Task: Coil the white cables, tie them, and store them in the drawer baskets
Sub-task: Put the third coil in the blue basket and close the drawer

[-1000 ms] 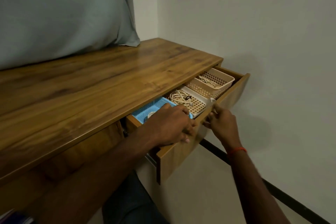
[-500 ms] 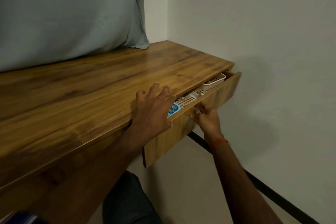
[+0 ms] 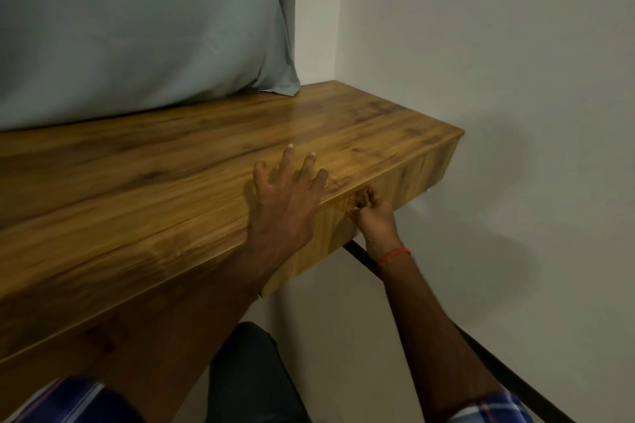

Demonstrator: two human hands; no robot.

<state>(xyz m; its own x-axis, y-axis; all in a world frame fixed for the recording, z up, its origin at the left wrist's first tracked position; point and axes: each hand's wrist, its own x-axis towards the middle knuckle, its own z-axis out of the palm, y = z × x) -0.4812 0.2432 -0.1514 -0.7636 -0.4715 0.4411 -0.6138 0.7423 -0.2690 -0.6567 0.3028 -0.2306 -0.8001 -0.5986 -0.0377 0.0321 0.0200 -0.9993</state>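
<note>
1. At the front edge of the wooden surface [image 3: 154,189], the left hand [image 3: 285,196] lies palm down. Its fingers are straight and fanned apart, and it holds nothing.
2. Just below and to the right of it, the right hand [image 3: 372,216] is against the drawer front [image 3: 409,178]. Its fingers are bunched and curled at the panel's upper edge, just under the lip of the surface (this spot is blurred, so I cannot tell whether they pinch something or only press the wood).
3. The drawer front sits flush beneath the surface's front edge with no gap showing. The drawer is shut, so the white cables and the baskets are out of sight and nothing of its inside can be seen.
4. A red thread [image 3: 395,253] circles the right wrist. A blue plaid sleeve [image 3: 488,410] covers that arm at the bottom edge of the view, with matching plaid at the lower left corner. Dark trousers [image 3: 251,378] show between the forearms, below the surface.
5. A grey-blue cloth [image 3: 137,27] hangs along the far side of the surface, and its lower corner rests on the wood near the corner of the room.
6. A pale wall [image 3: 515,79] fills the right side. A black strip [image 3: 357,252] runs low along it, passing behind the right wrist.
</note>
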